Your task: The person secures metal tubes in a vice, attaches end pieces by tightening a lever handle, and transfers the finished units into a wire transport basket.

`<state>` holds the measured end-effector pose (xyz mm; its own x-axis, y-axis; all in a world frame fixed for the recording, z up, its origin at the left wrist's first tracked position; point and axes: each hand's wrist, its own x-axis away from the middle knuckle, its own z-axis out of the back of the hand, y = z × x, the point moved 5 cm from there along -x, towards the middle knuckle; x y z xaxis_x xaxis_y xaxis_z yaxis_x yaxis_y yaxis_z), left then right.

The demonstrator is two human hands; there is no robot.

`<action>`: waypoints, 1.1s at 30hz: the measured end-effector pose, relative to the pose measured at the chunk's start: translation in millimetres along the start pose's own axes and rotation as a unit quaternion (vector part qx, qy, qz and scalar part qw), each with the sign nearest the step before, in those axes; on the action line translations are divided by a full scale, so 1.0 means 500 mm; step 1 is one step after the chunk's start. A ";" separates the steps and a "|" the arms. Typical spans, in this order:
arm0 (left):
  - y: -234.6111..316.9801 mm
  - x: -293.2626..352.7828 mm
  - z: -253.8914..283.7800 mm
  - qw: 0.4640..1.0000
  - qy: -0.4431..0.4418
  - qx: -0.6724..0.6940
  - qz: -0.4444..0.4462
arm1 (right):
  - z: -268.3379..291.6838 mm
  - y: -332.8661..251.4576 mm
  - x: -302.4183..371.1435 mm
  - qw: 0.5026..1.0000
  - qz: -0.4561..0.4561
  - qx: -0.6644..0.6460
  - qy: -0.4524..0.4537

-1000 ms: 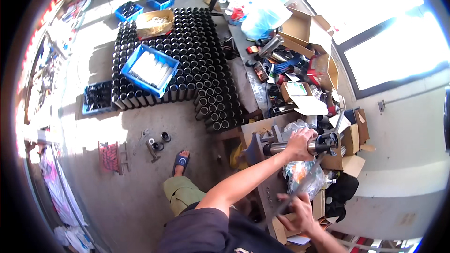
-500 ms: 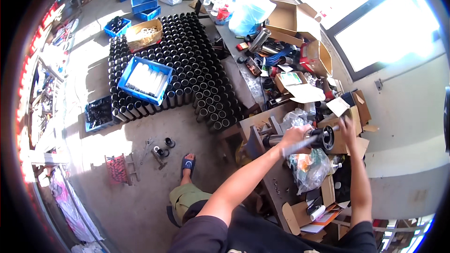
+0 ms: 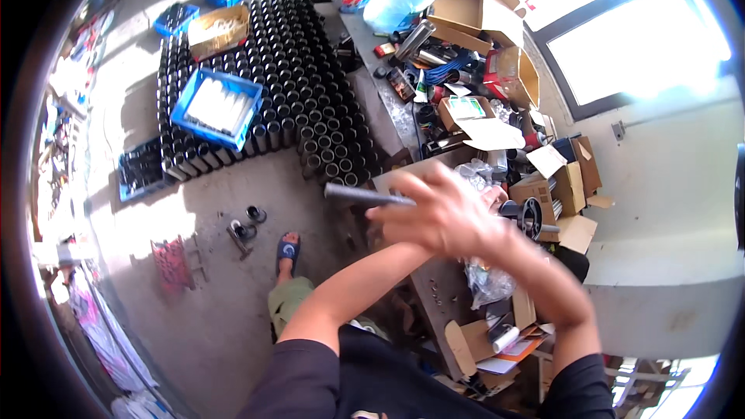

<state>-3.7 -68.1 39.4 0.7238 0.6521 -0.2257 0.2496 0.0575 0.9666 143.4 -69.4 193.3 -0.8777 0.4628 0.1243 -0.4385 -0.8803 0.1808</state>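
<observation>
My right hand [image 3: 446, 213] is crossed over my left forearm and smeared by motion. A dark metal rod [image 3: 361, 195] sticks out to the left from between its fingers, which seem closed round it. Most of my left hand [image 3: 493, 195] is hidden behind the right one; a bit of it shows against a metal cylinder, where it appears to grip. The cylinder lies along the bench, largely covered by my hands. Its black round end piece with holes [image 3: 531, 217] faces right. A grey rod end [image 3: 550, 228] pokes out past that piece; whether both rod ends are one rod, I cannot tell.
The bench [image 3: 444, 302] carries clear plastic bags [image 3: 490, 285], open cardboard boxes [image 3: 512, 77] and loose parts. On the floor at left stand rows of black tubes [image 3: 310, 109], with a blue crate [image 3: 209, 128] on them. A hammer [image 3: 239, 242] and black rings lie nearer.
My right hand has swung left from beyond the black end piece to across my left forearm. The rod now points far out to the left. The whole view has shifted slightly.
</observation>
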 end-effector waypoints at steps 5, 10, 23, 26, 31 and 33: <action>0.037 0.044 0.023 0.990 0.038 -0.137 -0.014 | -0.102 0.325 0.067 0.975 -0.212 -0.063 0.008; 0.043 0.033 0.012 0.994 0.058 -0.088 -0.026 | -0.300 0.336 0.875 0.853 -0.522 -0.018 -0.023; 0.056 0.013 0.037 0.974 0.206 -0.085 -0.043 | 0.022 -0.175 0.085 0.974 -0.172 -0.100 0.106; 0.062 0.034 0.015 0.989 0.132 -0.034 -0.051 | 0.001 0.016 -0.034 0.998 0.038 -0.040 0.006; 0.047 0.053 0.016 0.972 0.182 -0.123 -0.086 | -0.142 0.418 0.003 0.987 -0.137 -0.070 -0.049; 0.055 0.063 0.037 0.970 0.184 -0.115 -0.111 | -0.236 0.527 0.261 0.986 -0.158 0.047 -0.009</action>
<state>37.8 -60.3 56.5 0.3801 0.8275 -0.4133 0.1923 0.3663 0.9104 -109.7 -253.3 141.8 -0.6962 0.7148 0.0654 -0.6688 -0.6791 0.3026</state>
